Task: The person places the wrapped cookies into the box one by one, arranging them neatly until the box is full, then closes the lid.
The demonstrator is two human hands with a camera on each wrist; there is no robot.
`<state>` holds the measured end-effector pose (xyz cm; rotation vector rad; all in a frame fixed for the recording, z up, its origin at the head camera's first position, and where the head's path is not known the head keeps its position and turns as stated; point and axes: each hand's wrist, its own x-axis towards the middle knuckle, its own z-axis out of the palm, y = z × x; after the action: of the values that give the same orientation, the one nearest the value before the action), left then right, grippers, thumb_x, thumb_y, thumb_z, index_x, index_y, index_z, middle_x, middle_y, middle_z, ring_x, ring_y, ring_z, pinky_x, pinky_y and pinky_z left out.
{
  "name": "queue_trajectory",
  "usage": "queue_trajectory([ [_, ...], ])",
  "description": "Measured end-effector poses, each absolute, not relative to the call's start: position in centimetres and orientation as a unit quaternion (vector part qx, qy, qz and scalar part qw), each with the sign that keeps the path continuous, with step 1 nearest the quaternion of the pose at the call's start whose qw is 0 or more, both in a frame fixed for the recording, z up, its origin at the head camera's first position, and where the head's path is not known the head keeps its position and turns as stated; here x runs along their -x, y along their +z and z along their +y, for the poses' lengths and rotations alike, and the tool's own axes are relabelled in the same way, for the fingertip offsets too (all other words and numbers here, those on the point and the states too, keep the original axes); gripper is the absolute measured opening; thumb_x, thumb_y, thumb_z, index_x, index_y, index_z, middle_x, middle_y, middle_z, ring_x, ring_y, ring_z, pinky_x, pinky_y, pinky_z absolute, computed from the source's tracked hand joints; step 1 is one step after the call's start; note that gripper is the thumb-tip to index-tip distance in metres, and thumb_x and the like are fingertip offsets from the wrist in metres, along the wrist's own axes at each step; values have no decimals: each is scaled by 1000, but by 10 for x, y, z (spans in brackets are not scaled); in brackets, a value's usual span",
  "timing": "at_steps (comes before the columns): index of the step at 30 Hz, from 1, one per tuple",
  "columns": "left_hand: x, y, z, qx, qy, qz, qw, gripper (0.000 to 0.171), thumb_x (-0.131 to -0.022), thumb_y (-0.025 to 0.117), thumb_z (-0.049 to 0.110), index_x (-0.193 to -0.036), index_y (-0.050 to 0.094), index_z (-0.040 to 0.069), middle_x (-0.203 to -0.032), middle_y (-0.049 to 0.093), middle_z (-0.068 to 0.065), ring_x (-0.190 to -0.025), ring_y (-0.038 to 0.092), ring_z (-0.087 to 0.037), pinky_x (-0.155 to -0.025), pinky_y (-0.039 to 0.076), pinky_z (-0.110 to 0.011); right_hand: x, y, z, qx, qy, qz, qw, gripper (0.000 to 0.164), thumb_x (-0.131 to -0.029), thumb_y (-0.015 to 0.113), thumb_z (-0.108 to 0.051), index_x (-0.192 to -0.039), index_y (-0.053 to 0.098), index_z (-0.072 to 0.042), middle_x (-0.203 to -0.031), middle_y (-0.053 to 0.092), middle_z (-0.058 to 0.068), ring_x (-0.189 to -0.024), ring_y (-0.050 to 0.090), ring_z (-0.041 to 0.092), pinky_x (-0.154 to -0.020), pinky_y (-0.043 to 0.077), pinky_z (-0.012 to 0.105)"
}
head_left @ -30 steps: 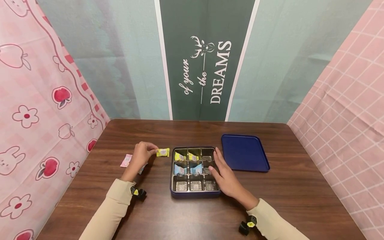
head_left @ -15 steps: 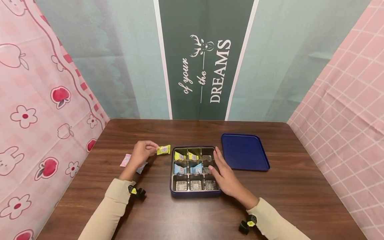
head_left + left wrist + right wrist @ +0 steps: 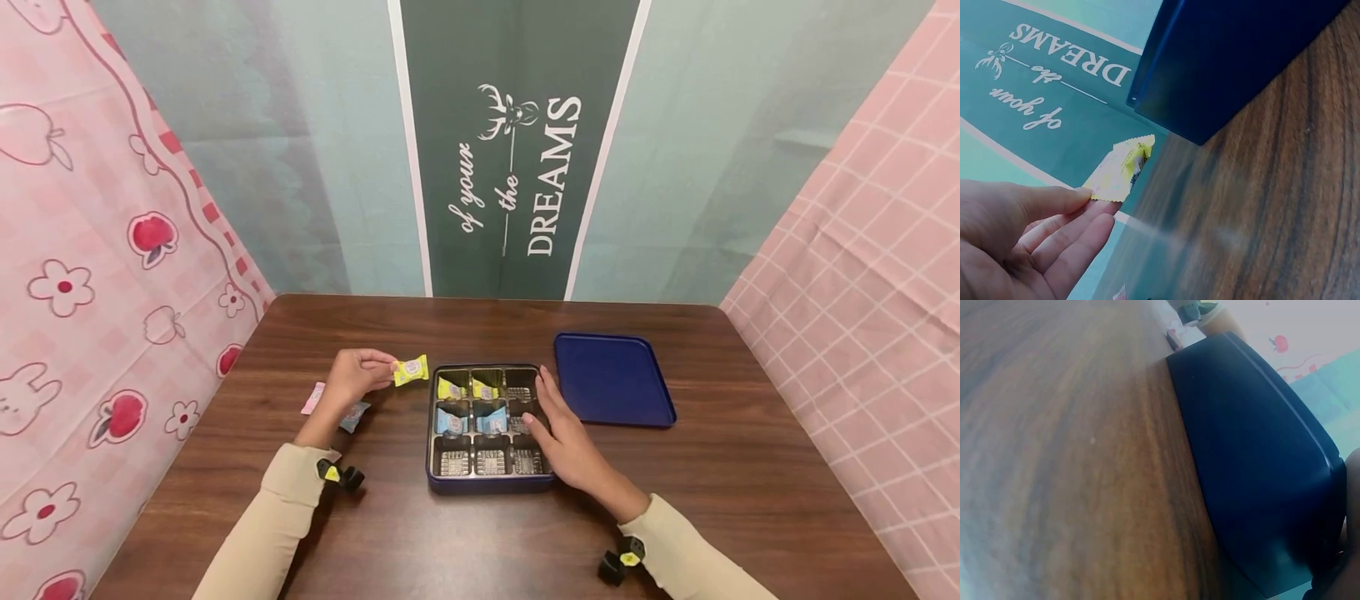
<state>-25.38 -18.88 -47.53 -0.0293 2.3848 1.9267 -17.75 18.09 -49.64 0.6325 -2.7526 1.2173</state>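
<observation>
1. A pink packet (image 3: pixel 313 398) lies on the tabletop (image 3: pixel 480 550).
2. My left hand (image 3: pixel 352 380) pinches a yellow packet (image 3: pixel 412 369) near the blue tin (image 3: pixel 491 485).
3. My right hand (image 3: pixel 567 442), fingers straight, touches the tin's right side.
4. A blue lid (image 3: pixel 615 379) lies rightmost.

Tin (image 3: pixel 491 486) in all three views

Black, yellow-marked wrist cameras (image 3: pixel 351 478) sit at beige sleeves (image 3: pixel 258 529).
</observation>
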Motion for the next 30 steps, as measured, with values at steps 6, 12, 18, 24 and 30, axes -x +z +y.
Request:
queue_trajectory([
  [6, 255, -475, -188, 38, 660, 748, 57, 24, -92, 71, -1, -110, 68, -16, -96, 76, -20, -75, 74, -17, -72, 62, -32, 178, -492, 184, -201, 397, -895, 12, 69, -108, 50, -35, -160, 20, -2, -170, 1, -1, -153, 14, 30, -120, 21, 58],
  [12, 255, -471, -189, 43, 662, 745, 68, 28, -92, 73, 3, -114, 68, -14, -96, 77, -17, -73, 74, -14, -74, 61, -33, 177, -490, 182, -202, 402, -893, 5, 69, -109, 48, -37, -159, 20, 1, -170, 1, 1, -153, 13, 31, -120, 20, 59],
  [18, 258, -464, -193, 51, 641, 762, 72, 35, -91, 76, 10, -121, 69, -7, -95, 78, -10, -75, 75, -14, -66, 62, -31, 178, -492, 183, -203, 393, -897, 11, 69, -109, 46, -40, -160, 19, -2, -170, 1, 2, -154, 13, 31, -120, 21, 59],
  [24, 258, -455, -193, 57, 647, 758, 58, 35, -92, 73, 10, -123, 69, -7, -100, 77, -11, -77, 75, -13, -62, 60, -26, 179, -491, 184, -207, 390, -897, 12, 69, -108, 48, -38, -160, 19, -2, -170, 0, 1, -154, 12, 30, -120, 21, 58],
  [30, 255, -449, -187, 49, 669, 739, 61, 37, -92, 75, 9, -122, 68, -11, -105, 75, -14, -78, 75, -12, -75, 60, -30, 178, -492, 184, -205, 394, -896, 5, 70, -108, 49, -37, -160, 19, -2, -170, 1, 0, -154, 12, 29, -120, 20, 57],
])
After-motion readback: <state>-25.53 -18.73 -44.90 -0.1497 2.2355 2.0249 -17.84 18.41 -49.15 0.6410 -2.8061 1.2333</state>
